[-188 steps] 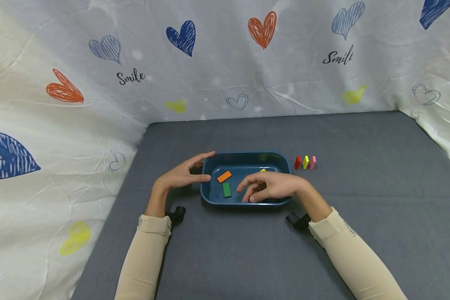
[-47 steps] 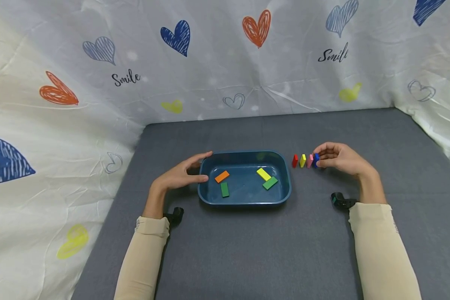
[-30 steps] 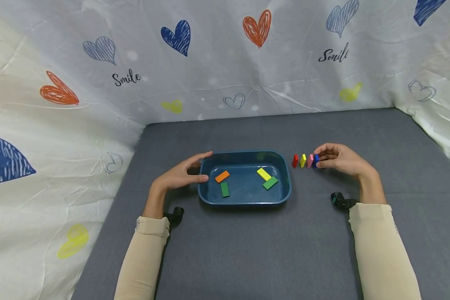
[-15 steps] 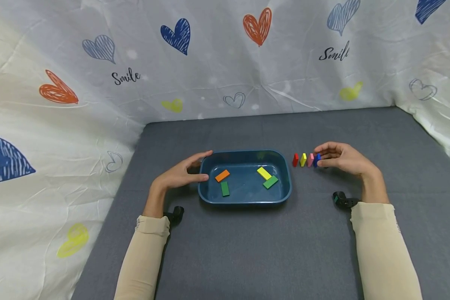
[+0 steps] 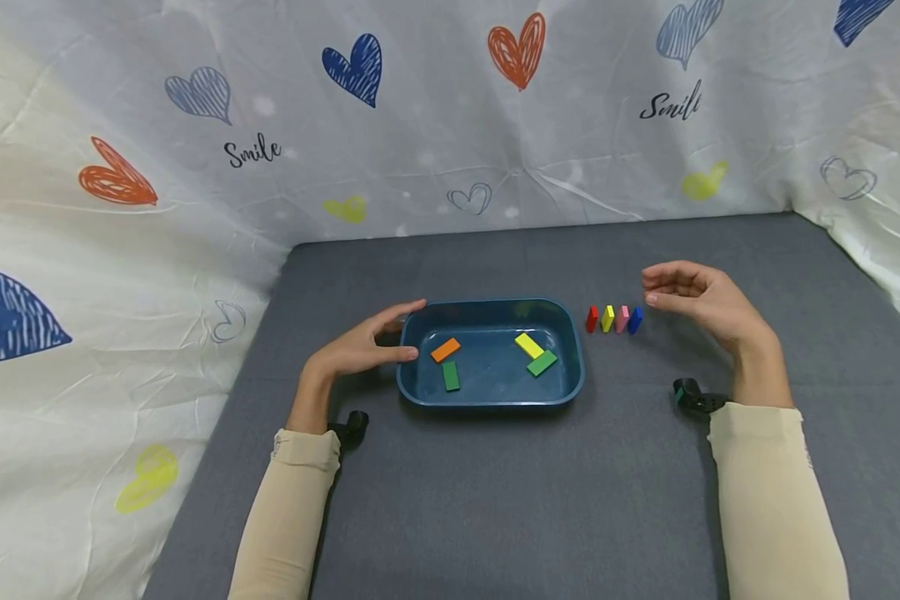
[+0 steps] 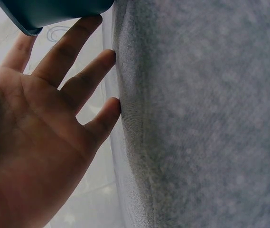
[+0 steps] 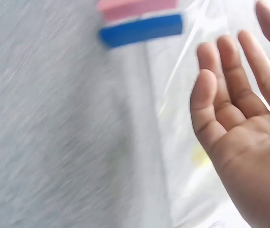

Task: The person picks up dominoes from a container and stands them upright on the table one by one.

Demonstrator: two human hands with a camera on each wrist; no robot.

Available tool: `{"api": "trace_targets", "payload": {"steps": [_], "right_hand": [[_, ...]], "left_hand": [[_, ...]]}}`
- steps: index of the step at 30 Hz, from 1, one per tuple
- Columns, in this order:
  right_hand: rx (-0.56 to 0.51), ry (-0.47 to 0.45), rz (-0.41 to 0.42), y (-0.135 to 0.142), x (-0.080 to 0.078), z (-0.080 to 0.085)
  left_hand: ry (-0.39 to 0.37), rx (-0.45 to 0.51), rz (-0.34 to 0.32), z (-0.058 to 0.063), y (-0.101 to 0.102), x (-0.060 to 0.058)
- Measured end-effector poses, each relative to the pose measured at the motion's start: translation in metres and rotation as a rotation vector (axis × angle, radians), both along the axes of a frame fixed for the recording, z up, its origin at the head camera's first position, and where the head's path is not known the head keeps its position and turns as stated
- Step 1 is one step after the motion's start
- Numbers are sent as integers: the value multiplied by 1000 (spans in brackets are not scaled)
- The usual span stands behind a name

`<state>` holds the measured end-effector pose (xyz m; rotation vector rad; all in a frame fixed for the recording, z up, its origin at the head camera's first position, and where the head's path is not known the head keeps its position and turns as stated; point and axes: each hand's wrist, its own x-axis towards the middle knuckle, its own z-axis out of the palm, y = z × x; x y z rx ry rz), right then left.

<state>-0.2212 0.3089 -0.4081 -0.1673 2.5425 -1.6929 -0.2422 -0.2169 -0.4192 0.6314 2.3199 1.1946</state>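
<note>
Topple risk for the upright blue rectangular block (image 5: 635, 320).
Released right grip (image 5: 708, 302) could brush it; unclenched left grip (image 5: 356, 346) touches the dark-blue rectangular tray (image 5: 487, 371).

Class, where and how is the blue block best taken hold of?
Pinch the blue block by its narrow near and far edges, probably best from the right: it stands upright, its right side free, while the pink block crowds its left face.

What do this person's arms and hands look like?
The left sleeve and right sleeve are long and cream, with small dark markings near the ends. The left wrist camera and right wrist camera are black, the right showing some green. The left hand and right hand are ungloved.
</note>
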Motion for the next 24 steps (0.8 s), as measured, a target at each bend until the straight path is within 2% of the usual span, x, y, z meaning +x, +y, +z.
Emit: {"api": "trace_targets", "payload": {"steps": [3, 6, 9, 16, 20, 24], "right_hand": [[-80, 92, 1, -10, 1, 12], [-147, 147, 35, -25, 2, 24], [-135, 167, 95, -43, 4, 33], [-13, 123, 290, -89, 5, 39], [0, 68, 404, -113, 6, 36], [0, 43, 478, -133, 7, 30]], "left_hand": [[4, 1, -1, 1, 0, -1], [5, 0, 0, 2, 0, 0], [0, 5, -2, 2, 0, 0], [-5, 10, -16, 2, 0, 1], [-7, 9, -13, 1, 0, 1], [-10, 12, -12, 0, -1, 0]]}}
